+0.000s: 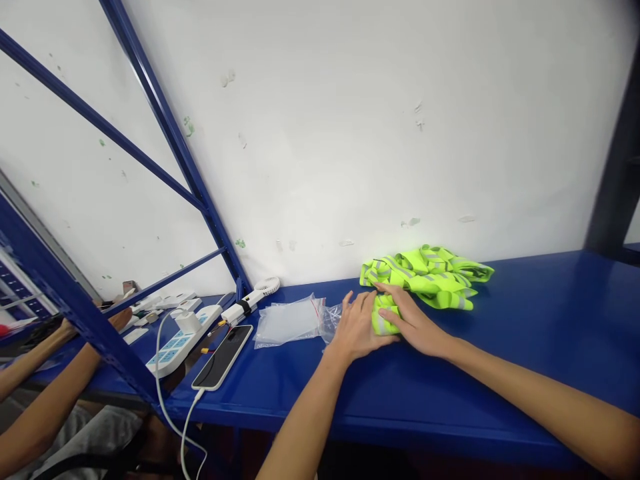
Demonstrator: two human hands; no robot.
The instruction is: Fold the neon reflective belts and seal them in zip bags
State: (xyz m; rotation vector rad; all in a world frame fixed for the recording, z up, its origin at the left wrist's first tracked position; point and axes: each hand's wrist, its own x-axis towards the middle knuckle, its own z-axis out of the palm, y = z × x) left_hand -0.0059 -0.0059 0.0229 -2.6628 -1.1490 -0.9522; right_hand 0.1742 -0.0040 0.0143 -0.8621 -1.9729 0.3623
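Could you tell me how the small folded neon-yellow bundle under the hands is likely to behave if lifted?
The folded bundle is probably floppy cloth: the pile of the same fabric behind it lies crumpled. It may well spring open once released, since the left hand and right hand press it flat. It looks light and unlikely to roll.

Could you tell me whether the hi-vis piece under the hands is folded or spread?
Folded: the hi-vis piece is a compact bundle between left hand and right hand.
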